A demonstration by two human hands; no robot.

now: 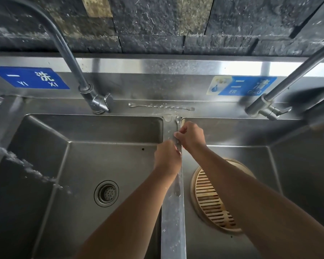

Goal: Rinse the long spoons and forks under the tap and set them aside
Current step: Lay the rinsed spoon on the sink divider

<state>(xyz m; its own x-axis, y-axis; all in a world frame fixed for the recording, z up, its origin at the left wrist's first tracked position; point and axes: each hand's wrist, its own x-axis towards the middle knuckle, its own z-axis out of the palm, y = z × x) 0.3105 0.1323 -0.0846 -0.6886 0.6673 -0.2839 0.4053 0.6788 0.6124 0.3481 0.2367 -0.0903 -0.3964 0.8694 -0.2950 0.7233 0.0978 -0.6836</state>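
Both hands meet over the steel divider [173, 212] between the two sink basins. My left hand [167, 157] and my right hand [191, 136] are closed on a bundle of long metal utensils [178, 128] that lies along the divider, its tips pointing to the back ledge. I cannot tell spoons from forks in the bundle. One long thin spoon-fork utensil [161, 106] lies crosswise on the wet back ledge, just beyond the hands. The left tap [94, 98] stands at the back of the left basin; no water stream from it is visible.
The left basin [45, 165] holds only its drain strainer [106, 193]. A round bamboo steamer tray [211, 199] lies in the right basin under my right forearm. A second tap [266, 107] stands at the back right. Blue labels sit on the backsplash above a dark stone wall.
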